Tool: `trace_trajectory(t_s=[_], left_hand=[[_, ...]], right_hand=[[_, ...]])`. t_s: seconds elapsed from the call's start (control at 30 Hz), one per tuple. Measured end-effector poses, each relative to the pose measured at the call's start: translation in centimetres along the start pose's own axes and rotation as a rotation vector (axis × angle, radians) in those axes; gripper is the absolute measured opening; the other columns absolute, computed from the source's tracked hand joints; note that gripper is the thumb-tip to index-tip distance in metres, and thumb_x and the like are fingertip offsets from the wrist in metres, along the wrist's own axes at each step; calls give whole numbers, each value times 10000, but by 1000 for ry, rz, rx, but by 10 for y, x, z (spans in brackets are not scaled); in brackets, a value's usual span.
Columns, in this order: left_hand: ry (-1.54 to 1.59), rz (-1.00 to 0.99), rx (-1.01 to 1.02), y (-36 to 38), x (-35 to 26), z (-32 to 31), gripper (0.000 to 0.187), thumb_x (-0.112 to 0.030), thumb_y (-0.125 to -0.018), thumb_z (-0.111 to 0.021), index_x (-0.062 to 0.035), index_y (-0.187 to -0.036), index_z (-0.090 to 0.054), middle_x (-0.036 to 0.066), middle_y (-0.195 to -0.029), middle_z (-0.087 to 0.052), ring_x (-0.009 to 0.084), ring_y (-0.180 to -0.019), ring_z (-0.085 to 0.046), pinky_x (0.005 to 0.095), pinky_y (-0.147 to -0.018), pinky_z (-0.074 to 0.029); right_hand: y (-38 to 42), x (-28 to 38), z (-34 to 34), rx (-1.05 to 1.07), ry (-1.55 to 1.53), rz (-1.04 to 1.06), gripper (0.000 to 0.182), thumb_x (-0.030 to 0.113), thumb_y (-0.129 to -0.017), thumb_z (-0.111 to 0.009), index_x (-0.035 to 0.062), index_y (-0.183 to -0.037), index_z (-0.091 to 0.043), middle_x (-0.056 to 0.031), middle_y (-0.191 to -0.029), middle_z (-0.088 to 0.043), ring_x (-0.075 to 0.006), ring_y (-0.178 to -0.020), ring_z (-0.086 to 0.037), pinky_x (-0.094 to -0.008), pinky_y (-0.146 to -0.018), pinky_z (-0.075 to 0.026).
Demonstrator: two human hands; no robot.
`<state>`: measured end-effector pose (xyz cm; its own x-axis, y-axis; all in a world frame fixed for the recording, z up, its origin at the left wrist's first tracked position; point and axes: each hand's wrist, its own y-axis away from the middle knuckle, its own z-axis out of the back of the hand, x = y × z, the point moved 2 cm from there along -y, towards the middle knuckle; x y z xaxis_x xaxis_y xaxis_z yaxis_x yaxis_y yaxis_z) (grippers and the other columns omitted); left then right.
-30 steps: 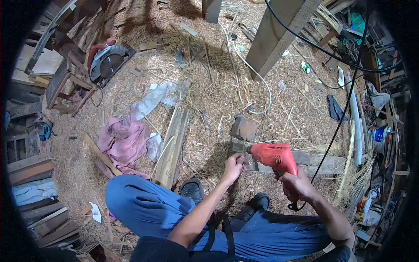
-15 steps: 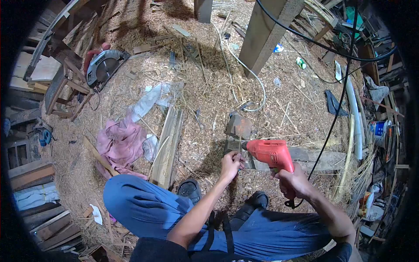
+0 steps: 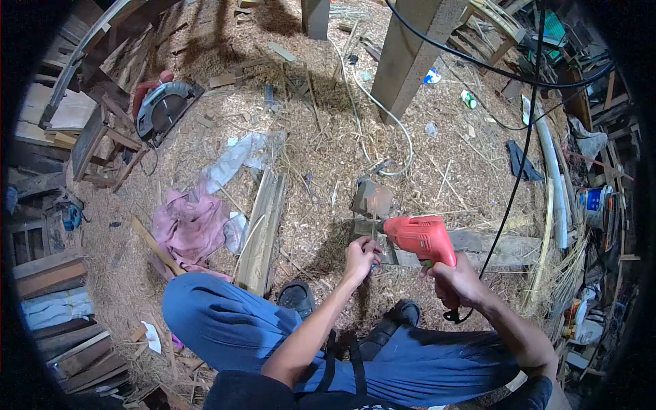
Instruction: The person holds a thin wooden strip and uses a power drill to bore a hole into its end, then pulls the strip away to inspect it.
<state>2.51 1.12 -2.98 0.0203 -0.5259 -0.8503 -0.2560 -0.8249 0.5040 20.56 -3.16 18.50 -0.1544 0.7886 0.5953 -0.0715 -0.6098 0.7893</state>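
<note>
A red power drill [image 3: 421,239] is gripped by its handle in my right hand [image 3: 458,281], its chuck pointing left. My left hand [image 3: 362,261] is closed just left of the chuck, fingers pinched around a thin upright strip [image 3: 374,229] that the drill's tip meets or nearly meets; the exact contact is too small to tell. Just beyond the strip sits a dark block [image 3: 374,198] with an orange glow on its face. A weathered board [image 3: 492,247] lies flat to the right, behind the drill.
Left of my hands lie a long plank [image 3: 263,229] and a pink cloth [image 3: 190,229]. A circular saw [image 3: 164,109] rests at the upper left. A wooden post [image 3: 413,61] stands ahead. The drill's black cable [image 3: 511,198] runs up at the right.
The drill and my right hand have shifted very slightly left. The black cable has swung a little left. My left hand stays closed in nearly the same place.
</note>
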Motion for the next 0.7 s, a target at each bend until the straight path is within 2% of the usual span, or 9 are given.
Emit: trace_trajectory(t_s=[0.23,0.53,0.6,0.7], left_hand=[[-18,-19,7,-1,1,0,236,-125,-1021,-476,63,-997,-616,114,-867,-700,127,-620,-646,268,-577,-538],[-12,-2,-15,-3,4,0,238,-129,-1018,-483,62,-1003,-623,110,-861,-703,122,-615,-644,270,-575,-536],[17,6,-21,-5,7,0,241,-102,-998,-493,84,-1085,-619,126,-847,-699,141,-586,-649,273,-530,-529],[18,1,-18,-4,6,0,240,-100,-999,-497,82,-1098,-618,125,-849,-700,141,-593,-653,271,-529,-529]], right_hand=[[-3,-4,3,25,13,-4,199,96,-822,-586,-20,-977,-631,-41,-525,-527,-132,-387,-493,-293,-363,-390],[-7,-9,5,39,9,14,272,87,-822,-600,-24,-1071,-608,-53,-653,-616,-117,-405,-514,-285,-383,-430],[-9,-12,4,4,-19,47,153,143,-829,-658,16,-902,-613,-24,-521,-506,-125,-384,-480,-310,-351,-354],[-4,-7,2,3,-28,12,155,141,-829,-660,18,-911,-616,-21,-520,-504,-124,-387,-481,-307,-354,-353]])
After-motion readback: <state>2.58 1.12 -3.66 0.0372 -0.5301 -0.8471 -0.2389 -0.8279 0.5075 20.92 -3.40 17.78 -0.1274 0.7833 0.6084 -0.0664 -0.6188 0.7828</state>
